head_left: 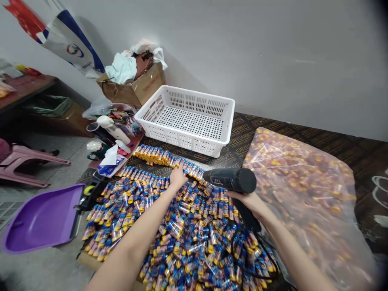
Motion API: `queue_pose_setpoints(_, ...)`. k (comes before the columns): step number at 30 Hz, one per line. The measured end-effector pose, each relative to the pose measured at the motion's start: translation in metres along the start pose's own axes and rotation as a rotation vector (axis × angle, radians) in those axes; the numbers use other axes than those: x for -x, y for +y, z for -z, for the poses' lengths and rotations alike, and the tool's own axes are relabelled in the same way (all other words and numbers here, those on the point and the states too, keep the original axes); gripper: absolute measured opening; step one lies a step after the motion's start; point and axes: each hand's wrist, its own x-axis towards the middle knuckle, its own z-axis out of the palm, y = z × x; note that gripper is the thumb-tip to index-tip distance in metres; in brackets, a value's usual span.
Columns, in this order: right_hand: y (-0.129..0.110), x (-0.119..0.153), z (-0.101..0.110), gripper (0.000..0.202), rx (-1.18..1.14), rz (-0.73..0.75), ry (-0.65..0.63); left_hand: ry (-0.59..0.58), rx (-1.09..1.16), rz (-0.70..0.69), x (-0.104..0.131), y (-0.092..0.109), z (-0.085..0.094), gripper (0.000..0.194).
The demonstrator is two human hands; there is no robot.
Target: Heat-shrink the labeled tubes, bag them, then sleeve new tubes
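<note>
My right hand point(247, 200) is closed around the handle of a black heat gun point(230, 179), its barrel lying level and its nozzle pointing left. In front of the nozzle runs a row of small tubes point(154, 154) with blue and yellow ends, laid side by side. My left hand point(178, 177) touches this row near its middle, with thumb and forefinger apart; the other fingers are partly hidden. Below both hands spreads a large heap of loose tubes point(194, 242) of the same kind. A black cord point(233, 242) trails over the heap's right side.
Behind the row stands a white plastic crate point(184, 139). A big clear bag point(303, 194) of yellow-ended pieces lies at right. At left are a purple dustpan point(42, 220), a tape dispenser point(91, 192), bottles point(112, 128), a cardboard box point(148, 87) and a pink stool point(27, 161).
</note>
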Motion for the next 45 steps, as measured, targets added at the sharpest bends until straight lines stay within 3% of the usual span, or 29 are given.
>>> queue_pose_setpoints(6, -0.031, -0.056, -0.054, 0.027, -0.024, 0.129, -0.155, -0.116, -0.032, 0.125, 0.031, -0.074, 0.009, 0.054)
queue_pose_setpoints(11, -0.057, -0.078, -0.092, 0.023, -0.056, 0.169, -0.278, -0.181, -0.004, 0.132, 0.047, -0.105, 0.016, 0.067)
queue_pose_setpoints(15, -0.057, -0.055, -0.090, 0.020, 0.067, 0.200, -0.389, -0.130, 0.026, 0.159, 0.050, -0.125, 0.028, 0.053)
queue_pose_setpoints(18, -0.040, -0.024, -0.073, 0.022, 0.107, 0.101, -0.458, -0.087, 0.040, 0.203, 0.047, -0.137, 0.034, 0.044)
queue_pose_setpoints(20, -0.026, -0.006, -0.057, 0.026, 0.104, 0.057, -0.426, -0.074, 0.050, 0.205, 0.042, -0.140, 0.037, 0.040)
queue_pose_setpoints(23, -0.013, 0.006, -0.031, 0.028, 0.094, 0.033, -0.251, -0.055, 0.064, 0.173, 0.032, -0.134, 0.040, 0.037)
queue_pose_setpoints(27, -0.023, -0.016, -0.017, 0.026, 0.068, 0.035, -0.076, -0.036, 0.070, 0.153, 0.020, -0.115, 0.044, 0.036)
queue_pose_setpoints(31, -0.053, -0.058, -0.040, 0.024, 0.003, 0.072, -0.144, -0.042, 0.054, 0.132, 0.007, -0.094, 0.049, 0.031)
queue_pose_setpoints(34, -0.064, -0.071, -0.050, 0.025, -0.060, 0.110, -0.220, -0.050, 0.018, 0.127, -0.010, -0.081, 0.054, 0.030)
queue_pose_setpoints(36, -0.057, -0.062, -0.037, 0.027, -0.028, 0.108, -0.209, -0.056, -0.001, 0.117, -0.023, -0.071, 0.055, 0.031)
queue_pose_setpoints(42, 0.003, 0.012, 0.046, 0.029, 0.152, -0.022, 0.028, -0.079, 0.006, 0.011, -0.056, -0.025, 0.043, 0.031)
queue_pose_setpoints(45, 0.011, 0.026, 0.052, 0.032, 0.129, -0.079, 0.030, -0.059, 0.007, -0.042, -0.065, 0.006, 0.030, 0.033)
